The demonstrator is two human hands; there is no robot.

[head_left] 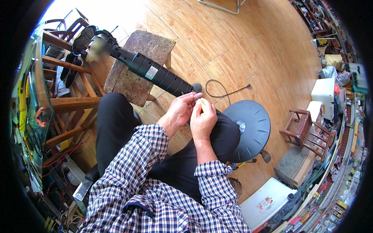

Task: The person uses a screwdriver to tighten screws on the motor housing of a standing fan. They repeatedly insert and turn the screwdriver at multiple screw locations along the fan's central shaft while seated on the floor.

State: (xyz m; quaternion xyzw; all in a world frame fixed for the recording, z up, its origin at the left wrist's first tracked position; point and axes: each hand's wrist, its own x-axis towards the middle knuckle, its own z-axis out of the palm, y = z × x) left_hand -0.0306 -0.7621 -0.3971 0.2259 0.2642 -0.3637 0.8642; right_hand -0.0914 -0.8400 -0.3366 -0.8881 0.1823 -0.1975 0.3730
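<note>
A long black tube-shaped housing (159,76) with a pale label lies slantwise across a worn wooden stool (138,42). Its near end reaches to my fingertips. My right hand (203,121) is closed around a slim screwdriver (201,105) with a yellow handle, its thin metal shaft directed at that end. Close beside it, my left hand (179,110) has its fingers curled and pinched by the shaft; whatever sits between them is too small to make out. The far end of the housing carries a black, partly blurred part.
A round dark disc base (252,128) stands by my right knee. A black cable (227,95) curls on the tiled floor. Wooden frames (74,103) and a glass case are at left. A small wooden chair (301,130), a white box (266,202) and crowded shelves line the right.
</note>
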